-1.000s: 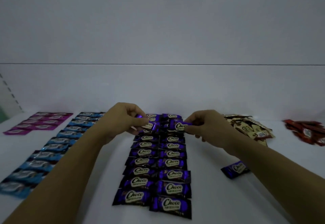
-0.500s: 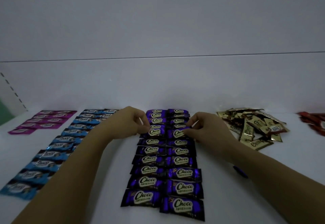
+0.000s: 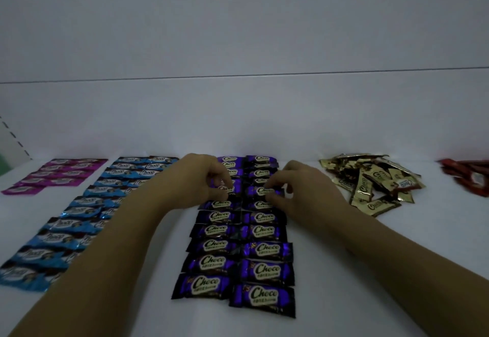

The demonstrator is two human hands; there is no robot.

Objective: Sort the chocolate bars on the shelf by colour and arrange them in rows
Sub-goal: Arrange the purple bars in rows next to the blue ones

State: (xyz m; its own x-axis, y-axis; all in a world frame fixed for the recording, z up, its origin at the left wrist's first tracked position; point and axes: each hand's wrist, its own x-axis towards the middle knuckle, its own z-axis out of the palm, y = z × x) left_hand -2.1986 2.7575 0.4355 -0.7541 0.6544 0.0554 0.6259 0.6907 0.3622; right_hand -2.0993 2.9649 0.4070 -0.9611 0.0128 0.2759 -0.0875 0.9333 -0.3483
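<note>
Now, your left hand: fingers curled, pinching the left-column bar at 12 o'clock.
Your right hand: pinching the right-column bar, just beside.
Purple bars: two columns, centre of the shelf.
Blue bars: 9 o'clock.
Pink bars: 10 o'clock.
Gold heap: 2 o'clock.

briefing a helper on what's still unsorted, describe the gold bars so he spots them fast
On the shelf, find the two columns of purple bars in the middle and go right, past the right hand. The gold bars lie there, short of the red bars at the edge. Unlike the pink bars and blue bars, laid in rows, they are a jumbled heap.
</note>
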